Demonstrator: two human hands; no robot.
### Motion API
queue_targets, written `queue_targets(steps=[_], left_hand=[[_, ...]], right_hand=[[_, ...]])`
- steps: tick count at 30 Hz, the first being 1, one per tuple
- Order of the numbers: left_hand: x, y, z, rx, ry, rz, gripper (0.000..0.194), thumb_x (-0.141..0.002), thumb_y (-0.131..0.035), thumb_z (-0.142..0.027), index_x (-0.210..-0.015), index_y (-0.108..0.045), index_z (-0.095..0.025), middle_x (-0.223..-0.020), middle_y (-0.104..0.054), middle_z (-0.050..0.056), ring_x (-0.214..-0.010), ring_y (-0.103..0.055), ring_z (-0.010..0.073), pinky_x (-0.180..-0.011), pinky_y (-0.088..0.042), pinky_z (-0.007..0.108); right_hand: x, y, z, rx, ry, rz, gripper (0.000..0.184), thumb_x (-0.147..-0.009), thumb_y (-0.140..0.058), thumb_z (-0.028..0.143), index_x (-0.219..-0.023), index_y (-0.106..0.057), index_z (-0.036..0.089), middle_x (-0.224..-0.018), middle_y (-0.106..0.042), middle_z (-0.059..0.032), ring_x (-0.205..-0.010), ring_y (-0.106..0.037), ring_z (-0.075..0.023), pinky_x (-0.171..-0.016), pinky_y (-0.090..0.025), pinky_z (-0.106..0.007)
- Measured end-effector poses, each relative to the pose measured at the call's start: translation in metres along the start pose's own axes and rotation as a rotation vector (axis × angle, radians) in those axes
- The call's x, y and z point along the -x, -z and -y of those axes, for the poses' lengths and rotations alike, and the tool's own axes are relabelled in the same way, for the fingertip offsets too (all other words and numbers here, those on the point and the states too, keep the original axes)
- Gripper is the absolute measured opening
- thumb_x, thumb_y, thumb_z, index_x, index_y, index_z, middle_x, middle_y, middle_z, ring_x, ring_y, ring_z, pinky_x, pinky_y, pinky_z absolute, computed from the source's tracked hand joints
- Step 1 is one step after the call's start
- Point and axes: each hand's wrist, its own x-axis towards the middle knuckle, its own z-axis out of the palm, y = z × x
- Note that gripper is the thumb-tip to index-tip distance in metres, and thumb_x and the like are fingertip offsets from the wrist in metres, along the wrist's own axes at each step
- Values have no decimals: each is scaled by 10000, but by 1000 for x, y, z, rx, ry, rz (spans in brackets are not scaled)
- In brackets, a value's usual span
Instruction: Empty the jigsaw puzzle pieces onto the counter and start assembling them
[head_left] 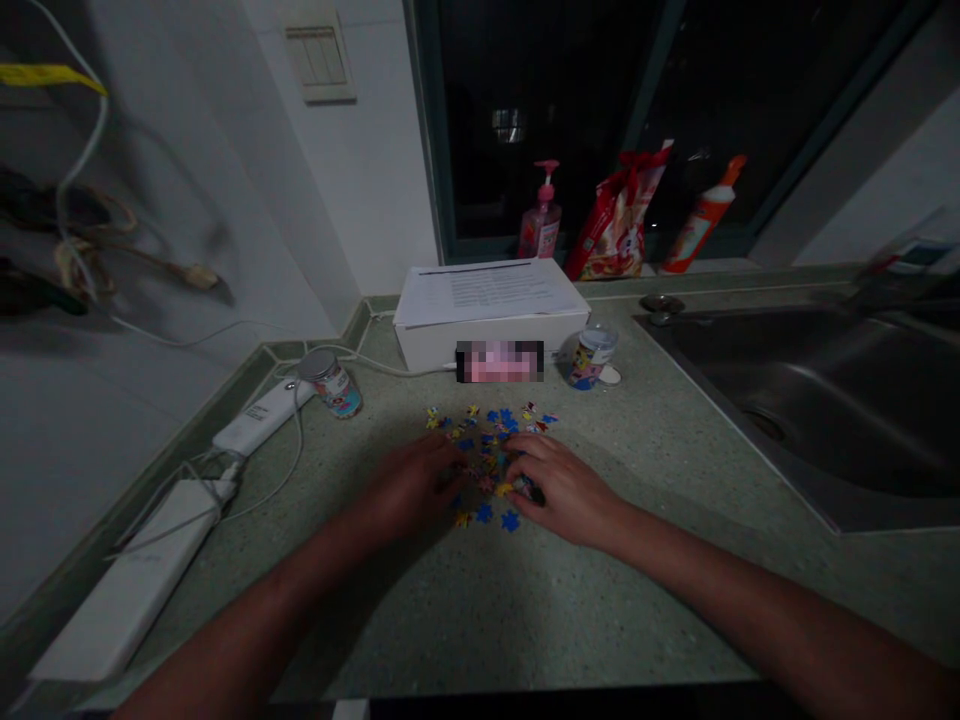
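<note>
Small jigsaw puzzle pieces [484, 513], blue, yellow and multicoloured, lie loose in a pile on the green speckled counter [480, 620]. On the left side of the pile is my left hand [416, 482], its fingers bent and a gap between thumb and fingertips. My right hand [562, 488] curves around the opposite side, fingers spread and fingertips at the pieces. Between the two hands some pieces are partly hidden by the fingers. I see nothing lifted in either hand. Behind the pile stands a clear jar [591, 358] with a colourful label, a round lid [610, 376] beside it.
A second jar [331, 382] with a silver lid stands at left, near white power strips [142, 575] and cables. Behind the pile, a pixelated phone screen [500, 361] leans on a white box [491, 300]. A steel sink [825, 400] is at right; bottles [540, 225] line the windowsill.
</note>
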Motion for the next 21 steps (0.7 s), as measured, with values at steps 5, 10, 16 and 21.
queue_targets(steps=[5,10,16,21], left_hand=[[1,-2,-3,24,-36,20,169,-1030,-587,-267,-1067,-751,-247,-1048,-748,85,-934,-684,251,-809,-539,394],[2,-1,-10,85,-47,56,187,-1050,-601,-315,-1125,-766,-268,-1064,-754,85,-958,-695,257,-837,-559,410],[5,-6,-16,217,-94,97,208,-1030,-660,-330,-1201,-758,-265,-1174,-770,97,-1053,-721,268,-912,-575,426],[6,-13,-17,241,-126,78,147,-1025,-686,-321,-1122,-764,-244,-1071,-785,65,-971,-736,234,-829,-561,364]], right_hand=[[-1,-1,1,-34,-32,14,133,-882,-767,129,-991,-735,199,-1381,-674,-179,-1373,-617,-340,-1150,-518,-555],[-3,2,4,-76,41,-14,162,-865,-735,73,-940,-695,211,-1372,-686,-160,-1404,-594,-327,-1158,-509,-560],[-3,5,13,-161,80,-16,152,-908,-722,97,-965,-688,234,-1305,-719,-115,-1303,-668,-278,-1097,-558,-486],[-3,5,15,-241,22,-18,136,-917,-728,107,-955,-688,231,-1308,-725,-120,-1230,-713,-259,-1012,-597,-426]])
